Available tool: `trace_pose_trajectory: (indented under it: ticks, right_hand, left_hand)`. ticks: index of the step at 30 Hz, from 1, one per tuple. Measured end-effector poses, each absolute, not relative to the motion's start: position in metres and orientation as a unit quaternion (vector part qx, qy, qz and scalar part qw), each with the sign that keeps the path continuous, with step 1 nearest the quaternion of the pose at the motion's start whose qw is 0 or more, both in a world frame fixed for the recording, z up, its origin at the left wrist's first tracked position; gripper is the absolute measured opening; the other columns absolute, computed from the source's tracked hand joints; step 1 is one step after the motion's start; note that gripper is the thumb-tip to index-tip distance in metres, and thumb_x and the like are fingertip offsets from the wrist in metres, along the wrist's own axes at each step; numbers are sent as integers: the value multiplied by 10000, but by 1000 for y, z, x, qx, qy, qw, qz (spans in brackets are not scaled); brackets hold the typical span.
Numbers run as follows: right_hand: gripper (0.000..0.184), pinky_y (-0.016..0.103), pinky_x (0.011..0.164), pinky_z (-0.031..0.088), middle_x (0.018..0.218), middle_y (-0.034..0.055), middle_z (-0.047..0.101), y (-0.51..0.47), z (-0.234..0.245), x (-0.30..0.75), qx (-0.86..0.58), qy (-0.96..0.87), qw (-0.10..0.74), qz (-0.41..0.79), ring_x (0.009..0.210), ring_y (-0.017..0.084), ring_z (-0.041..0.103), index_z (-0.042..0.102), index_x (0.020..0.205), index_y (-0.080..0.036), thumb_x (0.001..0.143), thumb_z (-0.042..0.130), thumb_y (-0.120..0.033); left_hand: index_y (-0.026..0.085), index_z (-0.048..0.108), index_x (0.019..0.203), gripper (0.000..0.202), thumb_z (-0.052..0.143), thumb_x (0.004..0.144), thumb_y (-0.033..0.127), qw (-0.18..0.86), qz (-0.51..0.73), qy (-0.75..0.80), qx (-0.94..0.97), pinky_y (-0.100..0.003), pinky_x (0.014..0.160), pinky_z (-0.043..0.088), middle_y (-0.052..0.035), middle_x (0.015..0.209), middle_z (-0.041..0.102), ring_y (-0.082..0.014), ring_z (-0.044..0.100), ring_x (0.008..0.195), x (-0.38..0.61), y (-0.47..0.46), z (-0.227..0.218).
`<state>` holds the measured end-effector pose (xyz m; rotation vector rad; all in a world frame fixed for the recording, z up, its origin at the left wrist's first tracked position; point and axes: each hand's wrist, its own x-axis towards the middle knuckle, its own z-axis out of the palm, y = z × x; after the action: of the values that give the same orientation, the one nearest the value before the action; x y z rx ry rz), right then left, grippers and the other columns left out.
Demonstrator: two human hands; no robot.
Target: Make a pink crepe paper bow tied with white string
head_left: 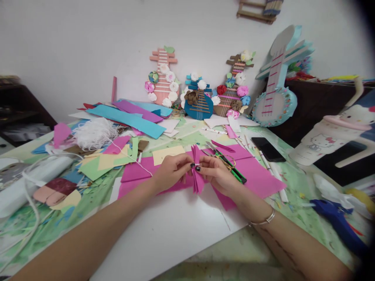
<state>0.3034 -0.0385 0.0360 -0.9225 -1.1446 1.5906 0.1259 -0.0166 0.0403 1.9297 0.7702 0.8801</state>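
A pleated pink foam fan (197,171) stands upright at the table's middle, pinched at its waist from both sides. My left hand (172,170) grips it from the left with closed fingers. From the right, my right hand (216,172) pinches the same spot, thumb and forefinger together, with a silver bangle on its wrist. Under them lie pink foam sheets (258,175) and a large white sheet (170,230). Scissors with green handles (231,164) rest just behind my right hand.
Foam guitar models with flowers (199,97) lean on the back wall. Coloured foam scraps (105,156) and white string (93,133) cover the left. A black phone (268,149), a white cartoon-cat cup (328,142) and a blue glue gun (340,222) sit to the right.
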Motion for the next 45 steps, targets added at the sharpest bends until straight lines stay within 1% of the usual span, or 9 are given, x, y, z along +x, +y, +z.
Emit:
trace_pose_trajectory:
  ticks: [5, 11, 15, 20, 24, 29, 34, 39, 45]
  right_hand:
    - [206, 249, 563, 412, 757, 6, 639, -37, 35, 305, -352, -452, 465, 675, 661, 139, 570, 625, 794, -192, 613, 724, -198]
    - [140, 255, 593, 427, 721, -10, 635, -36, 33, 305, -357, -413, 463, 698, 605, 119, 564, 626, 749, -182, 633, 700, -158]
    - [153, 234, 585, 429, 723, -18, 629, -40, 37, 301, -354, -399, 470, 703, 611, 106, 562, 616, 751, -183, 632, 706, -148]
    - [238, 246, 665, 467, 800, -3, 645, -43, 42, 296, -329, -422, 477, 697, 715, 122, 596, 610, 806, -187, 611, 745, -162]
    - [279, 249, 655, 459, 754, -12, 629, -42, 41, 295, -329, -429, 489, 685, 657, 107, 577, 600, 813, -181, 593, 768, -147]
    - [261, 236, 629, 448, 700, -23, 609, -42, 39, 296, -320, -418, 496, 691, 637, 102, 567, 583, 761, -176, 585, 769, -122]
    - [258, 228, 618, 454, 686, -22, 606, -42, 38, 294, -313, -417, 489, 699, 631, 97, 567, 577, 741, -167, 580, 769, -103]
    - [256, 210, 580, 441, 611, -50, 575, -42, 35, 292, -310, -402, 511, 694, 587, 82, 551, 550, 658, -173, 570, 770, -76]
    - [267, 224, 626, 459, 656, -36, 596, -42, 32, 289, -312, -388, 526, 689, 642, 100, 585, 569, 713, -171, 564, 775, -91]
  left_hand:
    - [157, 539, 850, 139, 446, 889, 251, 386, 349, 306, 797, -167, 485, 428, 19, 656, 584, -70, 561, 484, 126, -17, 41]
    - [172, 532, 804, 131, 421, 865, 209, 243, 351, 338, 839, -179, 514, 363, 37, 583, 540, -78, 495, 503, 127, -19, 41]
    - [176, 544, 802, 114, 441, 848, 195, 164, 343, 336, 862, -193, 537, 330, 37, 609, 544, -83, 451, 524, 127, -18, 40]
    - [177, 566, 878, 160, 414, 904, 220, 160, 336, 305, 877, -199, 594, 362, 14, 692, 602, -95, 516, 602, 127, -16, 40]
    - [175, 565, 869, 156, 422, 904, 228, 129, 330, 315, 881, -208, 603, 368, -2, 734, 629, -108, 540, 640, 126, -15, 39]
    - [168, 555, 890, 185, 389, 922, 244, 47, 331, 304, 892, -219, 604, 371, -22, 780, 651, -119, 569, 675, 125, -15, 35]
    - [169, 542, 859, 157, 394, 902, 199, 1, 359, 288, 888, -205, 555, 356, 7, 709, 612, -93, 525, 593, 125, -14, 32]
    - [170, 517, 750, 110, 448, 833, 152, -37, 400, 250, 881, -190, 492, 319, 40, 582, 516, -75, 437, 515, 126, -11, 27]
    - [169, 526, 709, 113, 470, 794, 121, -87, 443, 225, 864, -180, 451, 297, 59, 521, 477, -61, 397, 465, 128, -12, 28]
